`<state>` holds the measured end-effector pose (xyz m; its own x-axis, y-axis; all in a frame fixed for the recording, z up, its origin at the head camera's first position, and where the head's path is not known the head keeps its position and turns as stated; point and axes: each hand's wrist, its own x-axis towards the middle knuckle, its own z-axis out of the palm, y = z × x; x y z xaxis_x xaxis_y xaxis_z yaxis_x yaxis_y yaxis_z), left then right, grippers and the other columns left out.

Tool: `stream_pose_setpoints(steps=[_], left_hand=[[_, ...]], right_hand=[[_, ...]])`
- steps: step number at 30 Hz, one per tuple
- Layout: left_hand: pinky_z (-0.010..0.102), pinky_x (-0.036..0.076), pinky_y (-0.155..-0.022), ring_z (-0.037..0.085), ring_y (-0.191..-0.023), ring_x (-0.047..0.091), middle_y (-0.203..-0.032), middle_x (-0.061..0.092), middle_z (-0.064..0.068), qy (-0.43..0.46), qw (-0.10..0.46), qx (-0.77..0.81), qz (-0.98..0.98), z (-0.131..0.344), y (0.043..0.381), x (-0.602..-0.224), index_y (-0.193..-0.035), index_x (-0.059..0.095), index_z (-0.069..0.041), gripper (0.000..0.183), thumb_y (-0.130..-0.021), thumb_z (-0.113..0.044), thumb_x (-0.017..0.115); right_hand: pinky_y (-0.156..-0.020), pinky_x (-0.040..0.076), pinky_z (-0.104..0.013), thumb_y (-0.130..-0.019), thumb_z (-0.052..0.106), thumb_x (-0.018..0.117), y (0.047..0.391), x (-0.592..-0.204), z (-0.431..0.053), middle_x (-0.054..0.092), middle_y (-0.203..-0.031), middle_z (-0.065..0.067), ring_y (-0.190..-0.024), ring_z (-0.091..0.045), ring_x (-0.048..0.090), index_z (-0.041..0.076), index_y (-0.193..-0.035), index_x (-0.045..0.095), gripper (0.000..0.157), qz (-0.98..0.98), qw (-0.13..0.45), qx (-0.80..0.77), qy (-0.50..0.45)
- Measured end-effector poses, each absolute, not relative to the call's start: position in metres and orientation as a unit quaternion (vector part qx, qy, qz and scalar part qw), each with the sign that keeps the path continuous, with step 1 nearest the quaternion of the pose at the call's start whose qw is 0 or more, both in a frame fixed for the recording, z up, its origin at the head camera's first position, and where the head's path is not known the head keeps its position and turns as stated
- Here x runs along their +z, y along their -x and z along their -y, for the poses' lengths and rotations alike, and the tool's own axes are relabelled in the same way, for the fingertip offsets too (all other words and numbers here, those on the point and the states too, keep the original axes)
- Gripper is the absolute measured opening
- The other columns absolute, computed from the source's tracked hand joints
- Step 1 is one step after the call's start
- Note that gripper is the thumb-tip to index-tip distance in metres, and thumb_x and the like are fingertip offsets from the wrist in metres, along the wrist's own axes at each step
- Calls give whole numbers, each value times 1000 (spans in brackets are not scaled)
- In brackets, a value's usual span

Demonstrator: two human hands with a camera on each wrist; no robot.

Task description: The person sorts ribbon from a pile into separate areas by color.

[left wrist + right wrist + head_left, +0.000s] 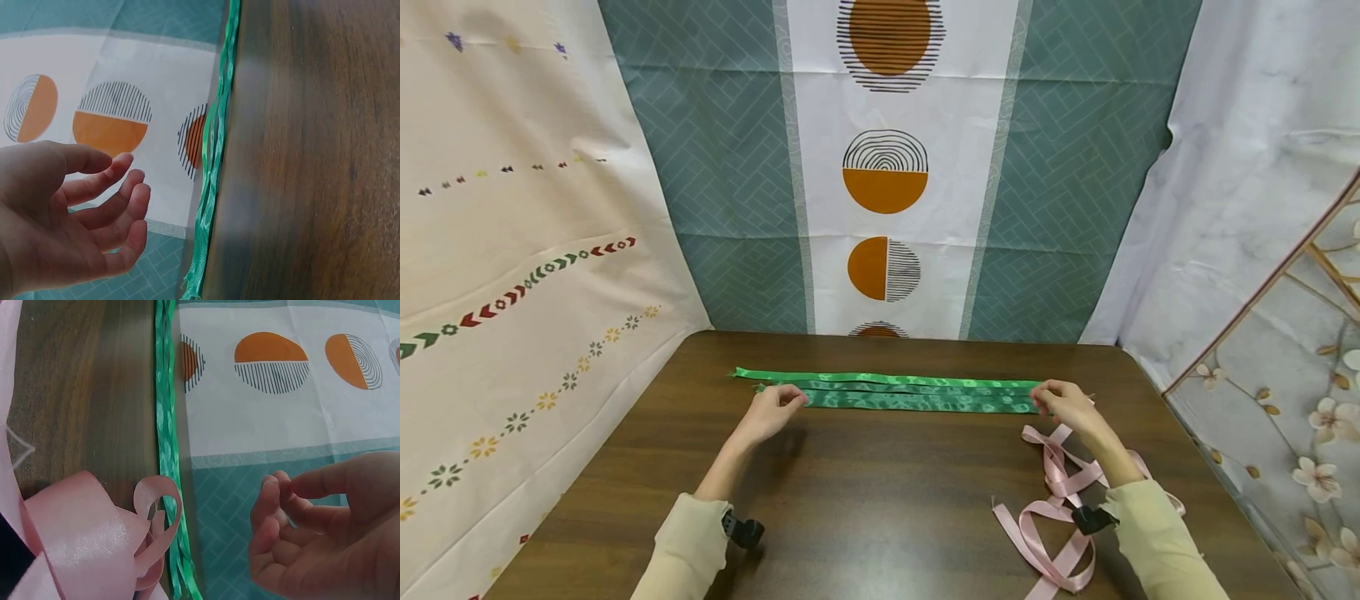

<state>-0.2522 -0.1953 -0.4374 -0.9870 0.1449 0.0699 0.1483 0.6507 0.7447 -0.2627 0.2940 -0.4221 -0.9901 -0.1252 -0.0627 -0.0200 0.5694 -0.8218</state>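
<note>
Several green ribbons lie straight and side by side across the far part of the table, the farthest strip a brighter green. Over their left end is my left hand, its fingers loosely bent; the left wrist view shows it apart from the ribbons with nothing between thumb and fingers. My right hand hovers by the right end, partly hiding it. Its thumb and index fingertip come close together, and no ribbon shows between them in the right wrist view. A tangled pink ribbon lies below the right hand and forearm.
The brown wooden table ends just beyond the green ribbons. Behind it hangs a patterned cloth, with more cloth at both sides. Loops of pink ribbon spread over the table's right side, under the right wrist camera.
</note>
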Motion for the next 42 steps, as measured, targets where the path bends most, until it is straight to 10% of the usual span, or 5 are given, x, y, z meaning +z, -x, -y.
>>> stream_pose_setpoints(steps=[31, 42], left_hand=[[32, 49, -74, 30, -86, 62, -100, 66, 21, 114, -25, -438, 892, 184, 242, -440, -104, 68, -1, 20, -99, -11, 52], [28, 48, -70, 15, -75, 59, -92, 67, 20, 111, -4, -459, 881, 174, 233, -449, -100, 68, 1, 17, -98, -8, 53]], right_hand=[[-58, 45, -28, -101, 9, 44, 252, -423, -284, 60, -84, -15, -69, -14, 54, -11, -109, 57, 25, -891, 80, -433, 110], [-64, 48, -26, -100, 11, 45, 246, -421, -284, 66, -92, -16, -76, -14, 61, -3, -114, 59, 24, -901, -39, -427, 74]])
